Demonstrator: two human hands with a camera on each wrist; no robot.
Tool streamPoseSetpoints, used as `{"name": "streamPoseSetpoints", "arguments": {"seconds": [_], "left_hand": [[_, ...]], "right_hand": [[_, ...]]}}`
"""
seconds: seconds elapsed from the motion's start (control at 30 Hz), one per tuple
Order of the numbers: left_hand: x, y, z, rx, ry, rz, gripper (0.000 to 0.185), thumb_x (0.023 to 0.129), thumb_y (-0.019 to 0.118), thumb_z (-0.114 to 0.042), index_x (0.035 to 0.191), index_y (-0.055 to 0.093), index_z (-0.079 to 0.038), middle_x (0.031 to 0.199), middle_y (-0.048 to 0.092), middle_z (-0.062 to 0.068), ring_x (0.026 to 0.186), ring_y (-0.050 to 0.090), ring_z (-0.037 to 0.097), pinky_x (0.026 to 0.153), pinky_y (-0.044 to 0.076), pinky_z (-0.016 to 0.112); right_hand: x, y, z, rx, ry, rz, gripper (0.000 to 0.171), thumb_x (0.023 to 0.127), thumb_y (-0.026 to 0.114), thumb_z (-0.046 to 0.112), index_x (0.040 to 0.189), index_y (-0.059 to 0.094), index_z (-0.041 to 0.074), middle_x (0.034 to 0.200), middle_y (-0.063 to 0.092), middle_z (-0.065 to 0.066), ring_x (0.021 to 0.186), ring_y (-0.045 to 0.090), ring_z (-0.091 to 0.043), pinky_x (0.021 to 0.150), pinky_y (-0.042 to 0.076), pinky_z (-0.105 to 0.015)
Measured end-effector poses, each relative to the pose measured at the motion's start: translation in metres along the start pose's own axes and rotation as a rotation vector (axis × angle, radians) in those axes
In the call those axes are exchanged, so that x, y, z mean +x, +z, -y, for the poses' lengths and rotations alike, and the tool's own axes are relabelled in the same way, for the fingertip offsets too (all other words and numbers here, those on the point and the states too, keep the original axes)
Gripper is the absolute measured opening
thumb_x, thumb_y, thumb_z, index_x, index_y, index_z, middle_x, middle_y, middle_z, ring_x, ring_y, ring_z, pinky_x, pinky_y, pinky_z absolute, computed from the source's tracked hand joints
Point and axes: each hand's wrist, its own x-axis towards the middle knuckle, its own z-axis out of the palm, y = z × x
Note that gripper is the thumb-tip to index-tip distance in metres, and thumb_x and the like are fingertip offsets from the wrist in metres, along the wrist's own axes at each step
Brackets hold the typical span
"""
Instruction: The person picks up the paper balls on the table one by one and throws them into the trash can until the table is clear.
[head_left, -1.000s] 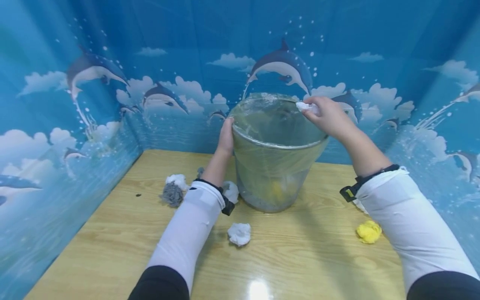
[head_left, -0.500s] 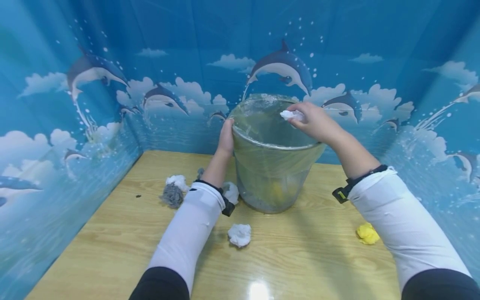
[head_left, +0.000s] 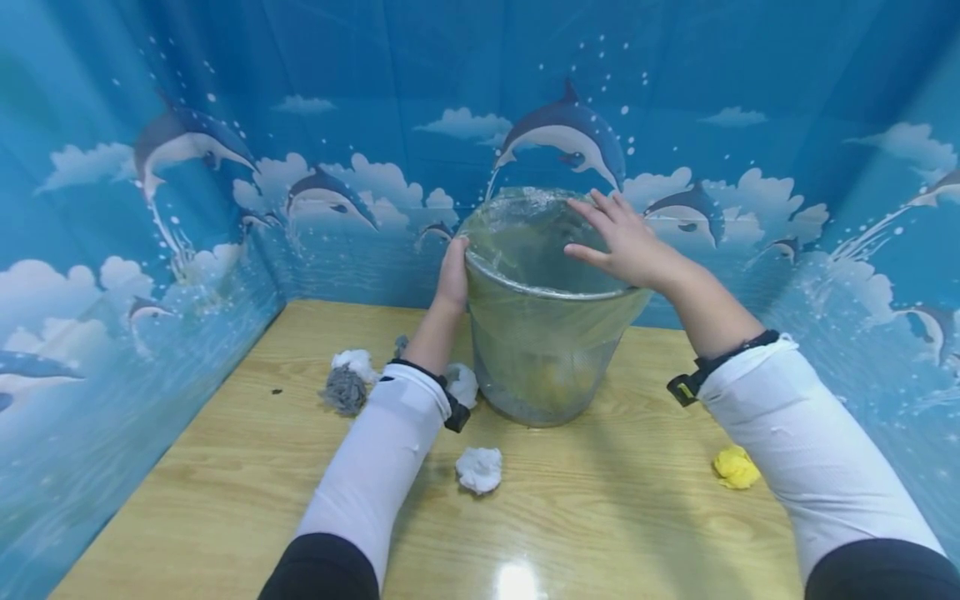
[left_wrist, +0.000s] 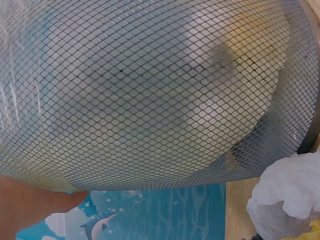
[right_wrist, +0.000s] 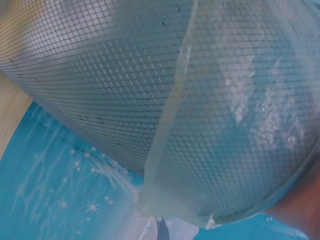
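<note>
Right hand (head_left: 630,243) fingers spread above bin (head_left: 547,333); left hand (head_left: 452,271) gripping rim.

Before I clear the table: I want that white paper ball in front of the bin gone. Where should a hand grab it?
Take the white paper ball across its middle, pinching from above. It is a loose crumpled lump lying free on the wooden table, clear of the mesh bin, so a top-down pinch should hold it.

Mesh bin (head_left: 551,333) mid-table (head_left: 225,500); paper wads (head_left: 352,379) left, one wad (head_left: 478,468) in front, another (head_left: 735,467) right.
</note>
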Motion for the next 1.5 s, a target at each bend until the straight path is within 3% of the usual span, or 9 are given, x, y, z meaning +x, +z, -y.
{"name": "streamPoseSetpoints", "arguments": {"seconds": [0.27, 0.67, 0.77, 0.87, 0.97, 1.07, 1.2, 1.4, 1.5], "left_hand": [[-0.001, 0.000, -0.001, 0.008, -0.006, 0.012, 0.060, 0.100, 0.022, -0.040, 0.153, 0.025, -0.012, 0.159, 0.023, 0.005, 0.146, 0.022, 0.022, 0.120, 0.015, 0.041], [0.000, -0.003, -0.002, -0.012, -0.001, 0.008, 0.057, 0.100, 0.021, -0.040, 0.145, 0.037, -0.009, 0.134, 0.042, 0.011, 0.130, 0.038, 0.024, 0.117, 0.021, 0.042], [0.000, -0.003, -0.002, -0.006, -0.006, 0.015, 0.052, 0.100, 0.021, -0.041, 0.134, 0.044, -0.009, 0.121, 0.045, 0.007, 0.123, 0.040, 0.023, 0.115, 0.024, 0.042], [0.000, -0.002, -0.001, -0.005, -0.003, 0.026, 0.040, 0.100, 0.021, -0.040, 0.109, 0.049, -0.012, 0.105, 0.045, 0.002, 0.107, 0.044, 0.019, 0.108, 0.030, 0.039], [0.000, -0.001, -0.001, -0.012, 0.012, 0.035, 0.033, 0.100, 0.021, -0.039, 0.087, 0.043, -0.017, 0.091, 0.042, 0.001, 0.087, 0.042, 0.016, 0.094, 0.034, 0.034], [0.001, -0.001, -0.001, -0.015, 0.029, 0.033, 0.032, 0.100, 0.022, -0.038, 0.082, 0.041, -0.019, 0.086, 0.042, -0.001, 0.079, 0.040, 0.013, 0.086, 0.033, 0.030], [0.002, -0.001, -0.001, -0.005, 0.052, 0.020, 0.033, 0.099, 0.022, -0.037, 0.091, 0.046, -0.016, 0.091, 0.043, -0.001, 0.085, 0.042, 0.013, 0.090, 0.034, 0.031], [0.002, -0.002, 0.000, -0.002, 0.054, 0.011, 0.049, 0.100, 0.022, -0.036, 0.130, 0.047, -0.005, 0.105, 0.045, 0.002, 0.100, 0.044, 0.016, 0.104, 0.033, 0.039], [0.001, -0.002, 0.000, -0.003, 0.043, 0.013, 0.046, 0.100, 0.022, -0.036, 0.122, 0.050, -0.007, 0.102, 0.045, 0.001, 0.097, 0.044, 0.015, 0.103, 0.034, 0.038]], "right_hand": [[-0.005, -0.002, -0.007, 0.001, 0.036, 0.016, 0.078, 0.097, 0.039, 0.058, 0.157, 0.003, 0.025, 0.162, -0.012, -0.012, 0.147, -0.013, -0.041, 0.110, -0.002, -0.071], [-0.019, -0.011, -0.025, 0.031, 0.092, -0.002, 0.078, 0.097, 0.038, 0.059, 0.157, 0.002, 0.024, 0.162, -0.011, -0.016, 0.146, -0.014, -0.043, 0.108, -0.001, -0.073], [-0.026, -0.014, -0.033, 0.036, 0.103, -0.015, 0.078, 0.098, 0.037, 0.058, 0.157, 0.001, 0.022, 0.161, -0.013, -0.018, 0.145, -0.015, -0.044, 0.107, -0.002, -0.074], [-0.033, -0.015, -0.044, 0.043, 0.119, -0.033, 0.077, 0.099, 0.035, 0.057, 0.157, 0.001, 0.020, 0.160, -0.012, -0.022, 0.144, -0.015, -0.046, 0.107, -0.002, -0.073], [-0.041, -0.016, -0.056, 0.062, 0.147, -0.051, 0.077, 0.099, 0.035, 0.055, 0.157, 0.000, 0.017, 0.159, -0.013, -0.023, 0.144, -0.016, -0.047, 0.107, -0.002, -0.074], [-0.048, -0.016, -0.067, 0.082, 0.179, -0.065, 0.078, 0.100, 0.035, 0.054, 0.157, -0.002, 0.016, 0.159, -0.015, -0.023, 0.143, -0.017, -0.048, 0.105, -0.001, -0.075], [-0.056, -0.015, -0.081, 0.089, 0.215, -0.079, 0.080, 0.099, 0.034, 0.056, 0.156, -0.004, 0.015, 0.158, -0.017, -0.023, 0.143, -0.015, -0.050, 0.104, 0.002, -0.076], [-0.071, -0.009, -0.103, 0.081, 0.251, -0.094, 0.081, 0.099, 0.033, 0.055, 0.156, -0.005, 0.012, 0.157, -0.016, -0.027, 0.141, -0.015, -0.052, 0.104, -0.001, -0.076], [-0.080, -0.004, -0.114, 0.076, 0.270, -0.081, 0.082, 0.100, 0.033, 0.055, 0.155, -0.006, 0.010, 0.156, -0.018, -0.028, 0.141, -0.016, -0.052, 0.105, -0.001, -0.075]]}}
